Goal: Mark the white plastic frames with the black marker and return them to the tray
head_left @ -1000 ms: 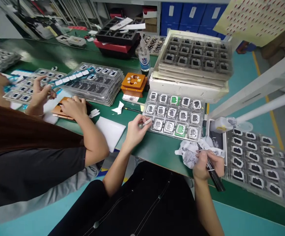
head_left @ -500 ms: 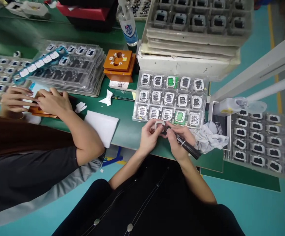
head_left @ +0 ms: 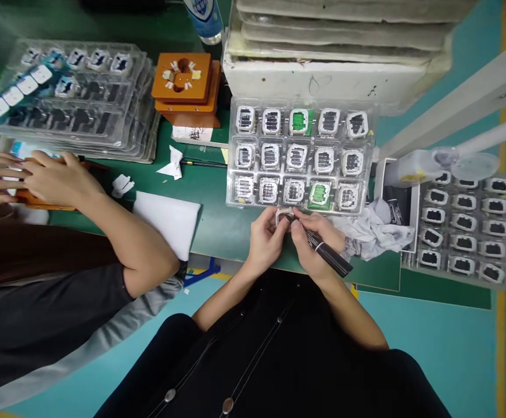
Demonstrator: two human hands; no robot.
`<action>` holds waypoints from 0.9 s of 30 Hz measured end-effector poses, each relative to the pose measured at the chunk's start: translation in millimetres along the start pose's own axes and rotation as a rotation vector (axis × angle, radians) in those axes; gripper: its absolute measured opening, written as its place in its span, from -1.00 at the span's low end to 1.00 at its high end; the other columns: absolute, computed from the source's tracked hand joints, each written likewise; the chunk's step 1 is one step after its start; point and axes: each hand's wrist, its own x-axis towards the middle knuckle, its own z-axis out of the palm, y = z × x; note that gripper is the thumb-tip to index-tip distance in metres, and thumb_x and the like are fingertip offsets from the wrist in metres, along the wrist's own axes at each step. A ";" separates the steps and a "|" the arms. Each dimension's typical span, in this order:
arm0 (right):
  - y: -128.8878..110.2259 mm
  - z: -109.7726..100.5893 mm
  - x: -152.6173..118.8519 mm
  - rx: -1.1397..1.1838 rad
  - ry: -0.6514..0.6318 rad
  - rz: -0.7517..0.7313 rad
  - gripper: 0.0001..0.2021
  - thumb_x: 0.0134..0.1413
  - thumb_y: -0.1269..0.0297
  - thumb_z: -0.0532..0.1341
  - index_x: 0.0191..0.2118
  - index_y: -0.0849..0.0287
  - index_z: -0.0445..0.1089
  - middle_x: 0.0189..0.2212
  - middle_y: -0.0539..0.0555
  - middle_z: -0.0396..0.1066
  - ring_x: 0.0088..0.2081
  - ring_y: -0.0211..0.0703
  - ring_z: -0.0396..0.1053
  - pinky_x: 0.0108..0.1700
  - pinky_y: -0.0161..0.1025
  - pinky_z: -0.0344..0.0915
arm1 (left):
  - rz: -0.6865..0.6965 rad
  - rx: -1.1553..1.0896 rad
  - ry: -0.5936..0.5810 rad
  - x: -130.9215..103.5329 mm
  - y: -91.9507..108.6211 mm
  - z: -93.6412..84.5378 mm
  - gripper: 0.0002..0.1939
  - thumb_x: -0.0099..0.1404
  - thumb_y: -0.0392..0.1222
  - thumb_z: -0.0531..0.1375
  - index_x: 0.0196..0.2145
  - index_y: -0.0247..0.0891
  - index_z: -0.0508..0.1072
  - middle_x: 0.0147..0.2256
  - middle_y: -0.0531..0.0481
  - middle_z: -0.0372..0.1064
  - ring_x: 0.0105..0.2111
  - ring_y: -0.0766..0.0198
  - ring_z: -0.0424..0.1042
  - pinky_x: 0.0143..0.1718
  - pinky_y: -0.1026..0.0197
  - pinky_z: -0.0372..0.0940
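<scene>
Between the fingertips of my left hand (head_left: pixel 266 241) is a small white square frame (head_left: pixel 284 213), held near the table's front edge. My right hand (head_left: pixel 316 244) is closed round a black marker pen (head_left: pixel 329 255), whose front end points at the frame; its tip is hidden by my fingers. Right behind both hands lies a clear plastic tray (head_left: pixel 274 134) with similar white frames in its pockets, two of them on green pieces. A crumpled white cloth (head_left: pixel 372 232) lies to the right of my right hand.
A co-worker's hands (head_left: pixel 56 180) are at an orange block on the left. A folded white cloth (head_left: pixel 168 223), an orange fixture (head_left: pixel 183 81) and stacked clear trays (head_left: pixel 135 122) stand left. Behind is a white box (head_left: pixel 340 87); right, an open box (head_left: pixel 415 220) and more filled trays (head_left: pixel 474 232).
The camera view has tilted and shifted, so the bench's things sit higher in the picture. My hands still hold the frame and marker pen in nearly the same pose.
</scene>
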 end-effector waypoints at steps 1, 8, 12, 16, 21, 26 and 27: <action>0.0 0.5 0.3 0.005 0.004 0.001 -0.93 0.41 0.39 0.38 -0.12 0.05 0.58 -0.06 0.10 0.74 -0.18 -0.07 0.72 -0.12 -0.09 0.67 | 0.000 0.003 -0.005 -0.3 -0.2 -0.4 -0.60 0.53 0.21 0.34 -0.23 -0.20 0.55 -0.38 0.05 0.40 -0.42 0.32 0.31 -0.39 0.28 0.29; 2.3 3.1 3.1 0.018 0.028 -0.009 -0.93 0.41 0.38 0.38 -0.15 0.04 0.56 -0.19 0.03 0.72 -0.19 -0.06 0.73 -0.18 -0.12 0.68 | -0.004 -0.018 -0.017 -1.4 2.0 0.7 -0.61 0.54 0.21 0.34 -0.16 -0.21 0.59 -0.34 0.02 0.47 -0.38 0.30 0.36 -0.36 0.27 0.33; 4.9 2.4 1.4 0.026 0.010 -0.025 -0.90 0.39 0.40 0.39 -0.12 0.02 0.57 -0.19 0.01 0.72 -0.17 -0.05 0.73 -0.15 -0.12 0.70 | -0.006 -0.028 -0.018 -1.7 1.3 0.4 -0.62 0.54 0.21 0.35 -0.15 -0.19 0.60 -0.34 0.02 0.46 -0.39 0.31 0.34 -0.36 0.27 0.31; 5.7 2.5 -0.9 0.035 0.011 0.000 -0.91 0.40 0.39 0.39 -0.12 0.02 0.57 -0.17 0.02 0.73 -0.14 -0.03 0.74 -0.11 -0.08 0.70 | -0.023 -0.038 -0.026 -2.7 -0.5 -0.3 -0.63 0.54 0.20 0.35 -0.15 -0.18 0.59 -0.33 0.02 0.46 -0.36 0.29 0.36 -0.33 0.27 0.33; 2.4 3.1 0.8 -0.006 0.028 0.007 -0.93 0.41 0.36 0.38 -0.14 0.02 0.57 -0.21 0.02 0.72 -0.21 -0.05 0.72 -0.15 -0.07 0.69 | -0.022 -0.026 -0.027 -3.0 -1.2 -0.2 -0.61 0.54 0.22 0.34 -0.15 -0.18 0.58 -0.33 0.03 0.46 -0.37 0.30 0.34 -0.34 0.27 0.32; 0.6 4.3 1.5 0.008 0.036 0.004 -0.91 0.40 0.39 0.39 -0.14 0.02 0.56 -0.21 0.00 0.72 -0.19 -0.06 0.72 -0.14 -0.10 0.68 | -0.014 -0.013 -0.031 -4.3 -1.0 -0.6 -0.69 0.57 0.13 0.32 -0.11 -0.18 0.60 -0.32 0.03 0.45 -0.38 0.30 0.32 -0.35 0.27 0.28; 0.7 4.6 1.3 0.004 0.038 0.002 -0.91 0.40 0.40 0.39 -0.15 0.02 0.56 -0.21 0.00 0.72 -0.18 -0.06 0.73 -0.14 -0.11 0.68 | -0.009 0.004 -0.030 -4.9 -0.8 -0.6 -0.71 0.59 0.11 0.31 -0.11 -0.18 0.60 -0.33 0.03 0.45 -0.38 0.31 0.31 -0.35 0.27 0.27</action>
